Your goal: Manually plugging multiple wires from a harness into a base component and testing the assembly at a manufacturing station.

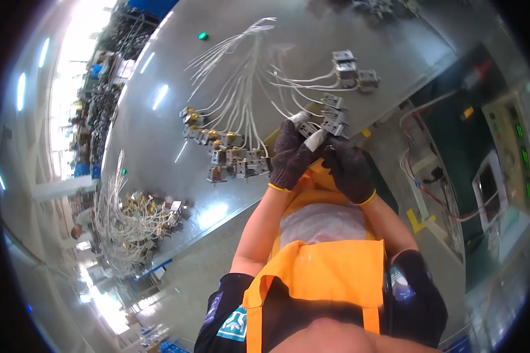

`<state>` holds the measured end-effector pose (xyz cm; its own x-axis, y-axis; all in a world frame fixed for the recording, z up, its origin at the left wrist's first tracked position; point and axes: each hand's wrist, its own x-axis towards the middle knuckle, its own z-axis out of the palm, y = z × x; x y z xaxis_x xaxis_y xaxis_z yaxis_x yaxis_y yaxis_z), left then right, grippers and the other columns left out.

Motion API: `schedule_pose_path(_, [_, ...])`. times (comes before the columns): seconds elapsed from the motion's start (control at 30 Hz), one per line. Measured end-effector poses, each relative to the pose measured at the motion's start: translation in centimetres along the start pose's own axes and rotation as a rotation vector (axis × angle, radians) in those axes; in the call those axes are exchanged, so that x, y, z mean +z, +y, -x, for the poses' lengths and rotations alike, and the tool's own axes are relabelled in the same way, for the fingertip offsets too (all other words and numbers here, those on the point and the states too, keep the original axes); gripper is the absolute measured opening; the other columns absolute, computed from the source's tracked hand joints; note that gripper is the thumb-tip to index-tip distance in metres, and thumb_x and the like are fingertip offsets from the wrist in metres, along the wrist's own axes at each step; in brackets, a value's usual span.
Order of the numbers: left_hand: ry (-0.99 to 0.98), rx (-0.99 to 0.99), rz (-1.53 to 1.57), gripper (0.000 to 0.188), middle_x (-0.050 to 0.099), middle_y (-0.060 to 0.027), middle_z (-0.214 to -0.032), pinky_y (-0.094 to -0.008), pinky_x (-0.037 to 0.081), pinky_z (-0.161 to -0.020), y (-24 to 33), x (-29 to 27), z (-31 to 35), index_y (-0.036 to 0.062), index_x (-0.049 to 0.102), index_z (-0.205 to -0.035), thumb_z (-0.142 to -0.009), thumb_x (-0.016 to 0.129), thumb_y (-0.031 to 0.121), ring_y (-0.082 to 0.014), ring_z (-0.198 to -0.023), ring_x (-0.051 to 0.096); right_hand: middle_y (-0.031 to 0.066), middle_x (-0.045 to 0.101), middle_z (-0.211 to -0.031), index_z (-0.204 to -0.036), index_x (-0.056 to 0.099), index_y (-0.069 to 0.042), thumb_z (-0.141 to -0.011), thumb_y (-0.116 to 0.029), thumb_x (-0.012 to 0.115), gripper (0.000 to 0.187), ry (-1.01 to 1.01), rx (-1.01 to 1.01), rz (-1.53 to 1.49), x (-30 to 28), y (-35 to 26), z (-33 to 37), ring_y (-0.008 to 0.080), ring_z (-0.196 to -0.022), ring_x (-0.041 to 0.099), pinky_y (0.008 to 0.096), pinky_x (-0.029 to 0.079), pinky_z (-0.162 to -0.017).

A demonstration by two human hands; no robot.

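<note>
My left hand (291, 154), in a dark knitted glove with white-wrapped fingertips, pinches a small silver metal block with white wires (305, 129) at the table's near edge. Close against it, my gloved right hand (350, 170) has its fingers bent; what lies between them, if anything, is hidden. Just beyond the right fingers sit several similar silver blocks (334, 120) in a short row. Two more blocks (345, 69) stand farther off to the right. White wires (250, 82) run from these to a bundle in the middle of the table.
Left of my hands, several silver-and-brass blocks (235, 159) lie on the metal table (159, 123), wired to that bundle. A larger wired heap (138, 223) is at the left edge. A green cap (203, 36) lies far off. Equipment with green displays (521, 156) stands right.
</note>
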<state>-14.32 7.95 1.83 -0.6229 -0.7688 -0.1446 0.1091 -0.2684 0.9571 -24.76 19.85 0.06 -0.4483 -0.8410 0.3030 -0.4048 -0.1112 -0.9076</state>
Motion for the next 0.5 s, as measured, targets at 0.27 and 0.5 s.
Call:
schedule_pose_path(0.27, [0.175,0.114,-0.375,0.040,0.065,-0.0120,-0.093,-0.0352,0.052,-0.076,-2.6,-0.5,-1.8,0.0016,0.060,-0.106,-0.079,0.080,0.023,-0.0218,-0.084,0.064,0.0088,0.067,-0.085,-0.126,0.060,-0.003,-0.095,-0.011,0.060,0.031,0.048,0.333,-0.337,0.5,0.6,1.0,0.0096,-0.070,0.064,0.0258,0.051,-0.059])
schedule_pose_path(0.5, [0.131,0.645,-1.169,0.035,0.065,-0.0137,-0.091,-0.0352,0.053,-0.072,-1.9,-0.1,-2.9,-0.0005,0.059,-0.103,-0.084,0.073,0.026,-0.0253,-0.081,0.065,0.0086,0.069,-0.089,-0.120,0.063,-0.002,-0.096,-0.012,0.059,0.026,0.052,-0.037,-0.066,0.0,1.1,-1.3,0.0104,-0.068,0.065,0.0261,0.052,-0.060])
